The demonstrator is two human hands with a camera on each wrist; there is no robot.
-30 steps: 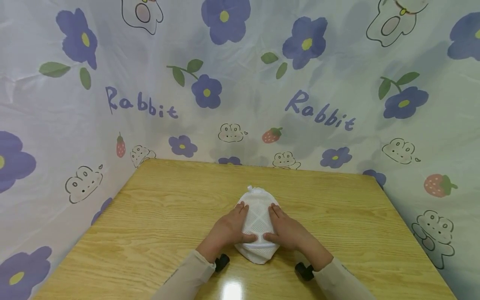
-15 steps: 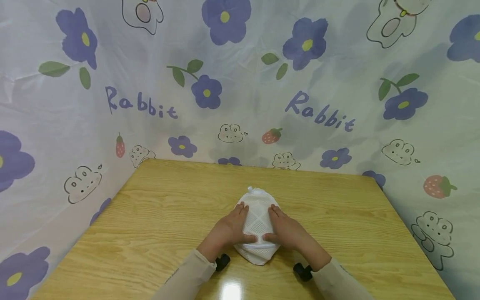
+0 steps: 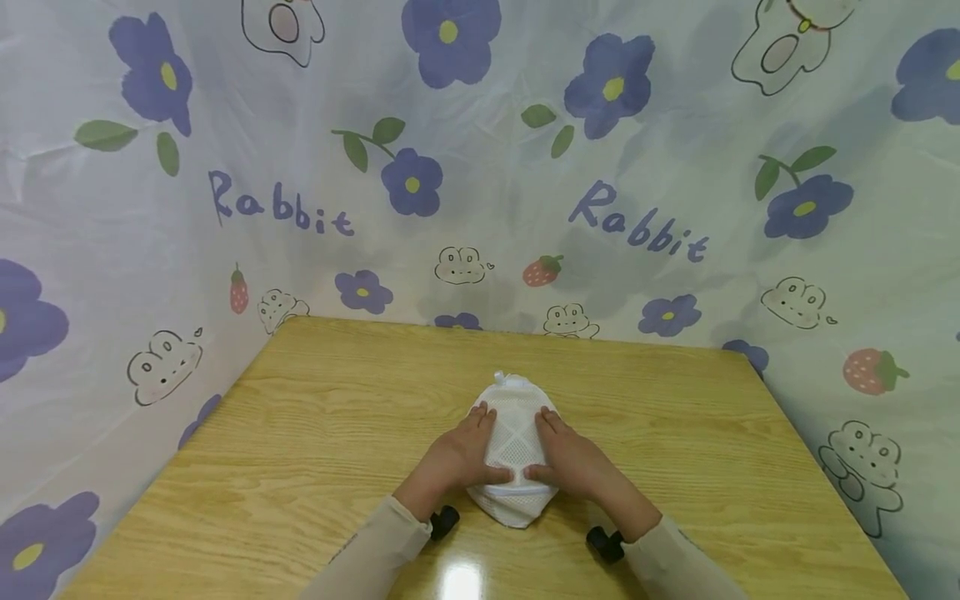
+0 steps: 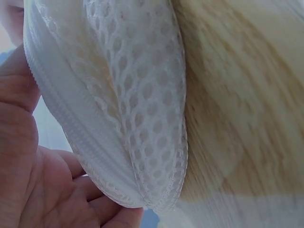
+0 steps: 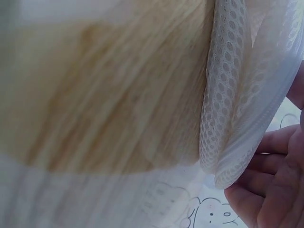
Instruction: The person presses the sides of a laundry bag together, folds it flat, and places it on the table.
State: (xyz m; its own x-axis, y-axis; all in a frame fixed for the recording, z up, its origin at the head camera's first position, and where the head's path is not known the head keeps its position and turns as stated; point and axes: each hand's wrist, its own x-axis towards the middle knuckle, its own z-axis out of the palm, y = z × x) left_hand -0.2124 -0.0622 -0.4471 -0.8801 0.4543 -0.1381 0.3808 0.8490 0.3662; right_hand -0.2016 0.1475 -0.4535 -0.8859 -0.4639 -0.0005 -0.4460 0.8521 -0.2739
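A white mesh laundry bag (image 3: 516,446) with a rounded, bulging shape lies on the wooden table (image 3: 337,400) in front of me. My left hand (image 3: 463,454) holds its left side, thumb on top near the front, fingers reaching along the edge. On the opposite side my right hand (image 3: 576,462) holds it the same way, the two thumb tips close together. Crossed lines show through the mesh, and a small white tab (image 3: 500,377) stands at the far end. In the left wrist view a zipper (image 4: 71,128) follows the bag's edge beside the fingers (image 4: 95,199).
A white curtain (image 3: 480,142) printed with flowers, rabbits and strawberries hangs behind and on both sides of the table. Black wrist-worn devices show below the left wrist (image 3: 444,522) and below the right wrist (image 3: 604,544).
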